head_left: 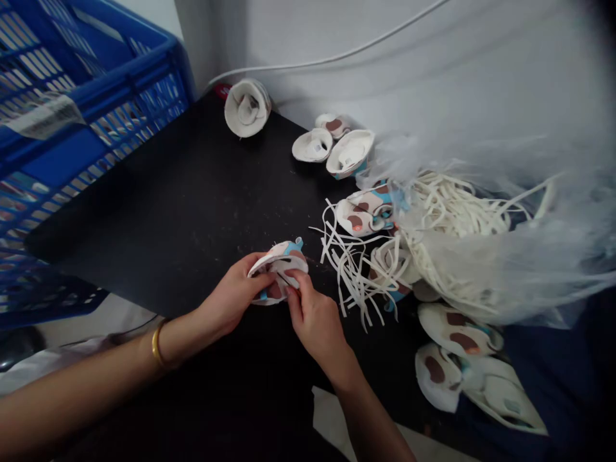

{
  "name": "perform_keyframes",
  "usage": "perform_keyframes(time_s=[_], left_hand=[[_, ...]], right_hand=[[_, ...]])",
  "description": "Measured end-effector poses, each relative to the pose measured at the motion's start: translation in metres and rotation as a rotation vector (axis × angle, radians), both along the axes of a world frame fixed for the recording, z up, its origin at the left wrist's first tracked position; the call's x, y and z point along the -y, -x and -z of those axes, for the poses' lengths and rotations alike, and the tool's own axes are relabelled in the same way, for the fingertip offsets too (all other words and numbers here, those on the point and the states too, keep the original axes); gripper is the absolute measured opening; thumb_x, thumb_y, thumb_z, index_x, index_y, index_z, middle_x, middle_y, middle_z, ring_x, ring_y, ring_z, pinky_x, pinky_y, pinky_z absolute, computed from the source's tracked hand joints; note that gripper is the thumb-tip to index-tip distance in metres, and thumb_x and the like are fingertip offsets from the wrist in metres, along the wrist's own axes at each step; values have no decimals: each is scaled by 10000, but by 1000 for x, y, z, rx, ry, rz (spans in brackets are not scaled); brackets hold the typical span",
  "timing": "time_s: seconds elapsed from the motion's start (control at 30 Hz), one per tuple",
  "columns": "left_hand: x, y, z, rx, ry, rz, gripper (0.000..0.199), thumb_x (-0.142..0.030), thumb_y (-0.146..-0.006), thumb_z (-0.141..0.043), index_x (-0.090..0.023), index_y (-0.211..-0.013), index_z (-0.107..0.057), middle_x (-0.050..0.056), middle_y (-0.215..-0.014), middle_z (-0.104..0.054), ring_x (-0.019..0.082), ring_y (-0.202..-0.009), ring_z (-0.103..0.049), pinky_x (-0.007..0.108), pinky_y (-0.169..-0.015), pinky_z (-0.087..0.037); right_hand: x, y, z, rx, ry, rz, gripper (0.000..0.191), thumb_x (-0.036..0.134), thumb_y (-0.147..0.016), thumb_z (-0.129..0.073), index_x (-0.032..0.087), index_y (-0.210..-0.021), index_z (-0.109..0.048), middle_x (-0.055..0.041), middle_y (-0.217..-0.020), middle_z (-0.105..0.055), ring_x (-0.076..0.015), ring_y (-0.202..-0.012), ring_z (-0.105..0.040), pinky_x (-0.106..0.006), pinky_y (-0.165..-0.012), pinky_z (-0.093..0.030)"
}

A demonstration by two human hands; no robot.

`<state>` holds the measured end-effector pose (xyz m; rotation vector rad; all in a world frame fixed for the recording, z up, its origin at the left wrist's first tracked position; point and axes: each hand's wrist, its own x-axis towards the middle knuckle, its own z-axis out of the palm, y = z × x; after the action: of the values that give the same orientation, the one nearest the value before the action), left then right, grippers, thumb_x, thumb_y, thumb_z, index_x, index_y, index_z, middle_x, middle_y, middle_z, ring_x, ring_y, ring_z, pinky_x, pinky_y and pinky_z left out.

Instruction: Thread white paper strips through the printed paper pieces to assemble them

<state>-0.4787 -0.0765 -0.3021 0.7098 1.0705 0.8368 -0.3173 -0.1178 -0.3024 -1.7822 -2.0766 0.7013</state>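
A small white shoe upper (294, 256) with brown and blue patches is held over the black table (183, 186). My left hand (235, 292) grips its left side, thumb inside the opening. At its right side my right hand (312, 314) is closed in a pinch on a thin, dark-tipped tool (287, 280) that reaches into the upper; an orange bit shows by the fingers. Cut white strips (356, 273) lie loose just right of my hands, beside more patched uppers (363, 215).
A blue crate (110, 109) stands at the left. A clear plastic bag (520, 256) of white strips lies at the right. Further uppers (464, 330) rest at the lower right and the back (350, 154). Nested white pieces (247, 109) sit near the wall, under a white cable (337, 59).
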Motion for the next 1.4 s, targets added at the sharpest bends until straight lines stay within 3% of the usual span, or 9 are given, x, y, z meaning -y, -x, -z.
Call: perform_keyframes(time_s=[0.17,0.37,0.57,0.73,0.87,1.07,1.2,1.3,1.4], left_hand=[[6,-3,6,-50,-49,18,366,-219,-741,-694,-161,-1090,-599,-12,-764,-659,129,-637,-593,254,-664,-473],[11,-7,9,-96,-76,-2,383,-177,-734,-683,-165,-1102,-578,-28,-745,-646,118,-611,-570,234,-625,-460],[9,0,17,-110,-85,-45,376,-320,-788,-706,-171,-1122,-618,30,-981,-690,160,-828,-625,247,-746,-478],[3,3,22,-80,-27,-39,424,-311,-767,-740,-148,-1135,-605,-11,-745,-652,122,-628,-570,220,-607,-429],[2,0,23,-141,-65,-35,379,-305,-788,-713,-138,-1110,-603,-21,-681,-630,119,-605,-554,217,-582,-417],[3,-4,21,-213,-84,-54,324,-302,-825,-633,-147,-1106,-584,-26,-633,-608,124,-546,-524,212,-497,-373],[1,-7,15,-164,-88,-115,266,-265,-818,-628,-153,-1057,-595,-29,-651,-589,115,-555,-513,206,-495,-368],[4,-8,10,-72,-88,-127,155,-253,-832,-611,-161,-957,-608,-35,-646,-563,114,-588,-513,208,-533,-384],[9,-5,8,-30,-67,-115,184,-288,-820,-647,-168,-959,-631,-22,-715,-612,126,-669,-558,217,-615,-424]], right_hand=[[4,5,1,174,38,9,368,278,-1005,-390,225,-1355,-491,-36,-853,-760,-209,-664,-714,-248,-577,-428],[5,17,10,185,4,170,365,283,-1007,-361,229,-1318,-546,-42,-773,-737,-200,-610,-679,-242,-538,-363],[1,18,19,-215,55,259,347,326,-994,-392,231,-1276,-572,-2,-672,-666,-159,-506,-594,-238,-512,-370],[-6,12,17,-571,191,261,249,331,-953,-489,239,-1155,-601,64,-565,-500,-101,-457,-451,-199,-478,-346],[-11,13,17,-801,327,313,223,354,-939,-517,246,-1124,-582,94,-527,-372,-76,-440,-350,-171,-434,-281],[-16,18,16,-942,369,359,216,375,-935,-521,245,-1103,-563,108,-528,-307,-66,-422,-282,-158,-414,-260],[-10,19,6,-719,230,246,224,345,-963,-481,243,-1137,-580,73,-551,-430,-92,-444,-419,-186,-454,-332],[-4,18,2,-289,26,96,312,256,-973,-423,244,-1234,-593,-5,-677,-631,-151,-552,-596,-234,-550,-426],[-3,10,4,151,-90,-14,428,177,-946,-413,254,-1334,-577,-54,-734,-695,-185,-554,-633,-253,-528,-427]])
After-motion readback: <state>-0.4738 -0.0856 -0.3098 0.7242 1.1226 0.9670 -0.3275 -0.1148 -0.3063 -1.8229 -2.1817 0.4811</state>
